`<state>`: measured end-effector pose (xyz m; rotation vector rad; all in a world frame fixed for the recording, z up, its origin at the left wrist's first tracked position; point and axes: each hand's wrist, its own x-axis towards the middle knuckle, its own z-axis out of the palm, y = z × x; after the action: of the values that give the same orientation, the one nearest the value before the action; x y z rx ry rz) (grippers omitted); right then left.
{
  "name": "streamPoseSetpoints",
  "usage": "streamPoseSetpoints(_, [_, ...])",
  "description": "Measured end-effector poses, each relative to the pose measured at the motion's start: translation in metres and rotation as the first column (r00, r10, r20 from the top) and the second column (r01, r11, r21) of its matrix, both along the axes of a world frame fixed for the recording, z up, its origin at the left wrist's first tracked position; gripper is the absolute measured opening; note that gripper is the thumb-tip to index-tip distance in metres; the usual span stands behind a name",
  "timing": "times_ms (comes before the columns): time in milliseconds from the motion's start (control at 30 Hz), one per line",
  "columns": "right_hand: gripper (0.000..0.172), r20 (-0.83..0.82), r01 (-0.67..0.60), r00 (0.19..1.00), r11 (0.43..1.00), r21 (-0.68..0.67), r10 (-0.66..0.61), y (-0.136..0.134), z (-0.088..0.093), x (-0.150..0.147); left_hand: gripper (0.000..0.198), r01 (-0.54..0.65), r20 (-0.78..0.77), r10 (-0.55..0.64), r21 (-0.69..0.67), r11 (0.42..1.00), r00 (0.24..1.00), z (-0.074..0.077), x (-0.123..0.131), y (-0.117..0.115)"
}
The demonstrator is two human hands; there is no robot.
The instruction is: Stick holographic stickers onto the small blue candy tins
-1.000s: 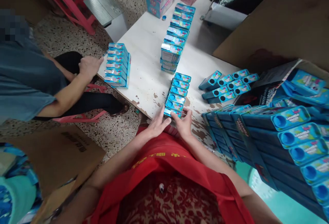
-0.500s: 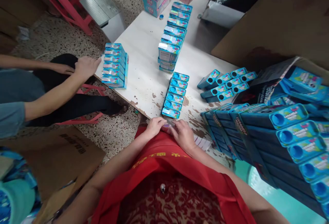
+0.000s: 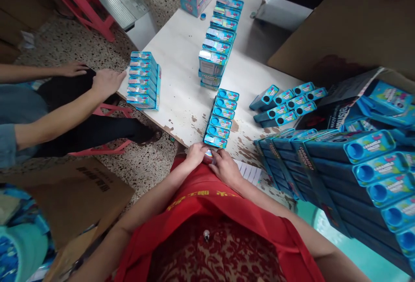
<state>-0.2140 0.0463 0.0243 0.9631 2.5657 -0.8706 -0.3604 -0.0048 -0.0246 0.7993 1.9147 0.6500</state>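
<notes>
My left hand (image 3: 196,155) and my right hand (image 3: 223,163) are close together at the table's near edge. Between their closed fingertips is a small shiny label (image 3: 208,154), partly hidden by the fingers. Just beyond them stands a row of blue printed boxes (image 3: 218,123), with round recesses in their tops. A sheet of pale strips (image 3: 249,172) lies beside my right wrist, partly covered by my forearm.
Blue boxes with shiny strips stand in rows at the table's left (image 3: 141,79) and centre (image 3: 214,59). Large stacks of blue boxes (image 3: 333,161) rise on the right, near a carton (image 3: 304,36). A co-worker's hand (image 3: 108,82) rests by the left edge.
My hands have drawn closer together, the right one shifting slightly left. The shiny label between them has turned, and more of the pale sheet shows. The co-worker's farther hand has moved up and left.
</notes>
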Motion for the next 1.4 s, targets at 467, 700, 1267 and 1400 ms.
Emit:
streamPoseSetpoints(467, [0.006,-0.196,-0.032,0.98,0.996,-0.084,0.015,-0.001,0.0,0.002,0.019,-0.14,0.094,0.132,0.089,0.986,0.987,-0.017,0.004,-0.006])
streamPoseSetpoints(700, [0.023,-0.255,0.32,0.749,0.67,-0.67,-0.612,0.002,0.028,0.002,0.034,-0.143,0.239,0.07,0.301,0.943,0.969,0.037,-0.008,-0.04])
streamPoseSetpoints(1267, [0.019,-0.483,0.757,0.432,0.597,-0.264,-0.762,0.043,0.008,-0.046,0.02,0.17,0.197,-0.238,0.308,0.936,0.951,0.069,-0.063,0.045])
streamPoseSetpoints(1400, [0.015,-0.47,0.801,0.385,0.54,-0.257,-0.794,0.047,-0.006,-0.054,0.014,0.237,0.108,-0.28,0.304,0.923,0.954,0.055,-0.068,0.061])
